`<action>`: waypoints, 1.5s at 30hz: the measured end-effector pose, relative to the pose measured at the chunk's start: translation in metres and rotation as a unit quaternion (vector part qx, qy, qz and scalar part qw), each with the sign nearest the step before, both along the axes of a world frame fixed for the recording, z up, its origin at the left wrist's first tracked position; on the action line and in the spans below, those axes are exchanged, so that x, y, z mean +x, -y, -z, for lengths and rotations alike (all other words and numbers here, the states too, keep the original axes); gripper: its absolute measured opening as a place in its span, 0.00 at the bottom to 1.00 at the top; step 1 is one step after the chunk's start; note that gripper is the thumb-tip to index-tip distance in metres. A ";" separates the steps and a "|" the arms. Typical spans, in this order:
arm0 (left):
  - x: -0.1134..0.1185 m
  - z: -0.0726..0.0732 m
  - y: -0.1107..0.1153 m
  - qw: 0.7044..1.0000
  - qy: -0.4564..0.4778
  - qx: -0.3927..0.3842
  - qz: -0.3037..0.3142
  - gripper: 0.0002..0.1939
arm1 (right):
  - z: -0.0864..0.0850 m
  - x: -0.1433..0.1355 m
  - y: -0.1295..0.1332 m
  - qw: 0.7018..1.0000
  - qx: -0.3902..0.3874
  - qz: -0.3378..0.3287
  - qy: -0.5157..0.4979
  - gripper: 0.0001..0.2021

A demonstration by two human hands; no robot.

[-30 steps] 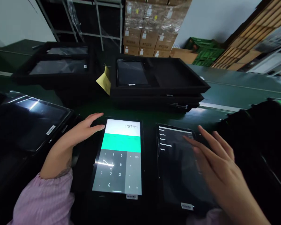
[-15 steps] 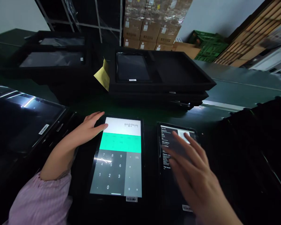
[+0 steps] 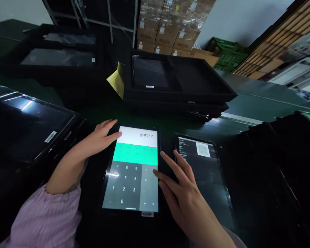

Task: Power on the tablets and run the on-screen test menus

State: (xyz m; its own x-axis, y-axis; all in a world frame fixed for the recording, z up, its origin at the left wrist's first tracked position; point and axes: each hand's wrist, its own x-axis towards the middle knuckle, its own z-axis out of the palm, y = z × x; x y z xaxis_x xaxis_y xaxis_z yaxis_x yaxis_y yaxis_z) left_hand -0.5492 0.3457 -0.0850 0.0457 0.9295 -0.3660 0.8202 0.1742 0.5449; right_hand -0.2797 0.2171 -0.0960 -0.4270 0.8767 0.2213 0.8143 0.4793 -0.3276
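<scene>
In front of me lies a tablet [image 3: 130,186] whose lit screen shows a calculator keypad, a green band and a line of characters on white. My left hand [image 3: 105,135] rests at its upper left edge, thumb on the border and fingers stretched out. Over the right edge reaches my right hand [image 3: 179,182], fingers spread, with the index fingertip at the DEL key. It holds nothing. Right of it lies a second tablet [image 3: 212,182] with white text and a QR code on a dark screen; my right hand and forearm hide part of it.
Behind stands a stack of black trays [image 3: 181,96] with a dark tablet [image 3: 150,72] in the top one. A yellow paper [image 3: 116,82] leans beside it. More dark tablets [image 3: 23,120] lie at left. Wrapped cartons [image 3: 167,31] and green crates [image 3: 226,53] are in the background.
My right hand has moved left from over the second tablet to the calculator tablet's right edge, uncovering the QR code. My left hand stays at the upper left edge.
</scene>
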 end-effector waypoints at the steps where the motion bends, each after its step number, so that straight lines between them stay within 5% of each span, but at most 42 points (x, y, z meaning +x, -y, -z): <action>1: 0.000 -0.001 0.000 1.000 -0.003 0.001 0.000 0.41 | 0.000 0.000 0.000 1.000 0.003 -0.003 0.003 0.17; 19: 0.003 -0.006 -0.002 1.000 -0.012 -0.024 0.010 0.43 | 0.004 -0.006 0.001 0.999 -0.016 0.029 0.003 0.16; 24: -0.013 -0.013 -0.014 0.998 -0.029 -0.035 0.031 0.45 | 0.003 -0.010 -0.001 1.000 -0.018 0.024 0.003 0.15; 32: -0.050 -0.026 -0.020 1.000 -0.019 -0.002 0.008 0.45 | 0.004 -0.032 -0.007 0.984 0.016 0.165 -0.069 0.16; 45: -0.058 -0.032 -0.010 0.997 -0.065 -0.041 0.015 0.45 | 0.017 -0.045 -0.014 0.981 -0.025 0.186 -0.046 0.19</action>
